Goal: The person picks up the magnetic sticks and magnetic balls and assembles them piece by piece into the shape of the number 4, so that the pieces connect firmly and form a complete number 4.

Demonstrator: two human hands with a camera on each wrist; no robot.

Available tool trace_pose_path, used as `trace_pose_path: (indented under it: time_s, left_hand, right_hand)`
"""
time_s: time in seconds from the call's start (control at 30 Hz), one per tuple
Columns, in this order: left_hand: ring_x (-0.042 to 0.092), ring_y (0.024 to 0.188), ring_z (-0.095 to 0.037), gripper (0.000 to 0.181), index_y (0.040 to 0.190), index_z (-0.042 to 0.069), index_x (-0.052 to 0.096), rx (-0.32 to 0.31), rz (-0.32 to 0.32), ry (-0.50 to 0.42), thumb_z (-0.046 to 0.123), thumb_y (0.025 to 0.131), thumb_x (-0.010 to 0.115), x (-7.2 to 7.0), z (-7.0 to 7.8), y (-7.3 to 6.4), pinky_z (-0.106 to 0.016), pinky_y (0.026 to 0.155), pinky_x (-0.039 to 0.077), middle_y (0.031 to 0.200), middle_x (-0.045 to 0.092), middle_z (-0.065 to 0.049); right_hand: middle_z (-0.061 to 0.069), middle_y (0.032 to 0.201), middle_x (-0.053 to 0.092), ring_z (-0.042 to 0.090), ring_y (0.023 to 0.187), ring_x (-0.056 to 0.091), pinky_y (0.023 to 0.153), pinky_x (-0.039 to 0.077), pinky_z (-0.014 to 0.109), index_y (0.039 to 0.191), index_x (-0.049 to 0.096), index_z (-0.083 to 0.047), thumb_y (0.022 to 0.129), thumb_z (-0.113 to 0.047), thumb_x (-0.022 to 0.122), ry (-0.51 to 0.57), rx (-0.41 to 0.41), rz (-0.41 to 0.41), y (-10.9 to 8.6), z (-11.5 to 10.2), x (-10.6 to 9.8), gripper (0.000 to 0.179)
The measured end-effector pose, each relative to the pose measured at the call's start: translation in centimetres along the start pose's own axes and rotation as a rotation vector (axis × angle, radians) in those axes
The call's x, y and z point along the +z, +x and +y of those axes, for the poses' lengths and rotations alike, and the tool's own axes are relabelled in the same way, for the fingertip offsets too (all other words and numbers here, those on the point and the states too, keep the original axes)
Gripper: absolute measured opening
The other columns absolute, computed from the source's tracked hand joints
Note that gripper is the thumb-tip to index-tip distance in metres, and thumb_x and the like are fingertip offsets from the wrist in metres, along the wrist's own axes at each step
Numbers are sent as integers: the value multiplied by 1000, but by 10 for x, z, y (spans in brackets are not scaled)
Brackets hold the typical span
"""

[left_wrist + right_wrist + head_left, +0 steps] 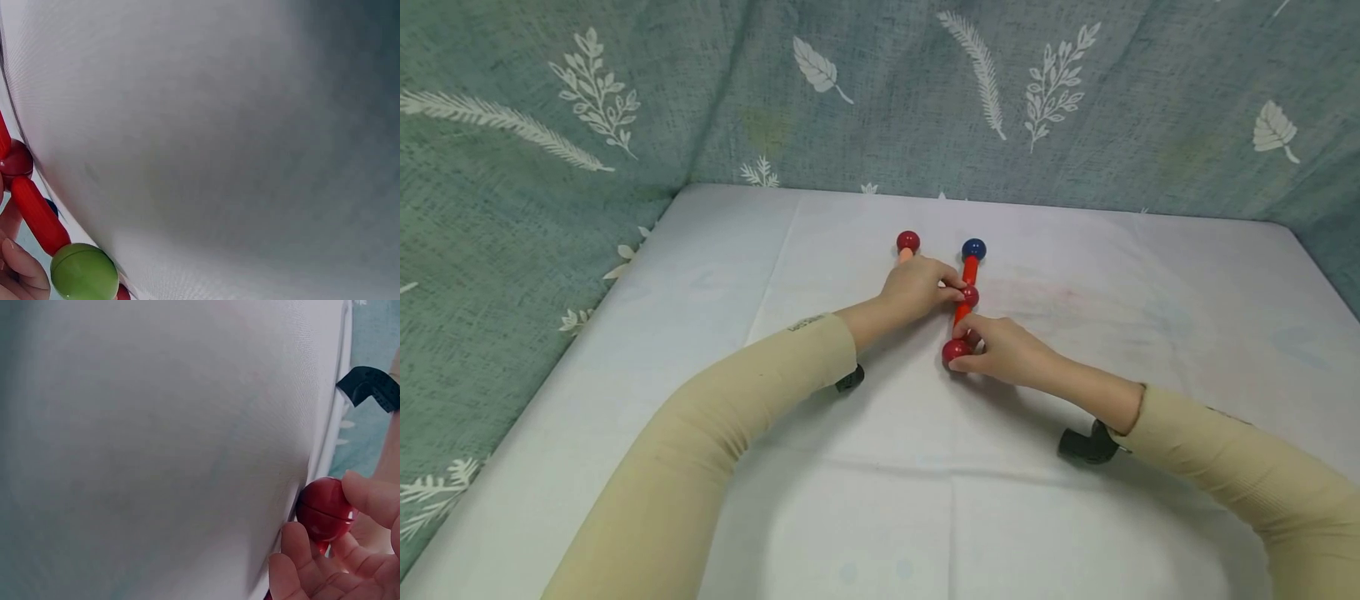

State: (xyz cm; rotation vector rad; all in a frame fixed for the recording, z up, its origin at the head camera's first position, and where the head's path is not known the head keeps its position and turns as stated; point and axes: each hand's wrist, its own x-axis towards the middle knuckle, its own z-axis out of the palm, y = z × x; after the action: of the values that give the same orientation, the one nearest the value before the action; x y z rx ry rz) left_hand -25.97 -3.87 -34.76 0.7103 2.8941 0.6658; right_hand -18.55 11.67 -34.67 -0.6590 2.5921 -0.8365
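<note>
A straight line of rods and balls lies on the white-covered table: a blue ball (973,249), a red rod (970,271), a middle red ball (972,296), another rod and a near red ball (957,357). My left hand (917,290) pinches the middle red ball between thumb and fingers. With thumb and fingertips, my right hand (1003,350) grips the near red ball, also visible in the right wrist view as a glossy red ball (326,509). The left wrist view shows a green ball (84,272) on a red rod (40,215); the head view hides this ball.
Beyond my left hand lies a far red ball (907,242) with a pale orange piece (906,255) below it. Dark wrist devices (1086,446) hang under both forearms. A green leaf-patterned cloth (880,100) rises behind the table (880,517).
</note>
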Motion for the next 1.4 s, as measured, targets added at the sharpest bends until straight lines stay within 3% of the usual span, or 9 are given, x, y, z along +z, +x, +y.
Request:
trace_pose_path:
  time_s: [0.5, 0.7, 1.1, 1.4]
  left_hand:
    - [58, 98, -9, 21, 102, 19, 72, -13, 2, 7, 27, 83, 67, -1, 3, 0, -24, 82, 45, 100, 70, 6]
    - [57, 91, -9, 21, 102, 19, 72, -35, 0, 19, 28, 84, 67, 0, 3, -1, -22, 76, 45, 99, 70, 5]
    - [56, 84, -9, 22, 103, 18, 72, -45, 3, 31, 29, 84, 66, 2, 4, -2, -22, 71, 43, 95, 70, 6]
    - [57, 96, -10, 24, 108, 16, 69, -41, -8, -34, 26, 86, 64, -1, 1, -6, -24, 79, 46, 103, 69, 4]
  right_hand:
    - [3, 82, 63, 16, 71, 52, 60, 45, 24, 109, 56, -5, 79, -19, 72, -37, -10, -8, -1, -2, 0, 37]
    - [3, 87, 64, 16, 78, 54, 66, 48, 25, 115, 58, -6, 80, -18, 71, -84, -40, -27, -2, -2, 0, 39]
    - [4, 88, 63, 16, 74, 55, 64, 49, 24, 116, 57, -6, 80, -15, 69, -73, -44, -51, -4, 4, -4, 38]
    - [5, 90, 63, 16, 75, 56, 65, 50, 25, 116, 56, -5, 80, -13, 69, -63, -68, -63, -5, 4, -6, 40]
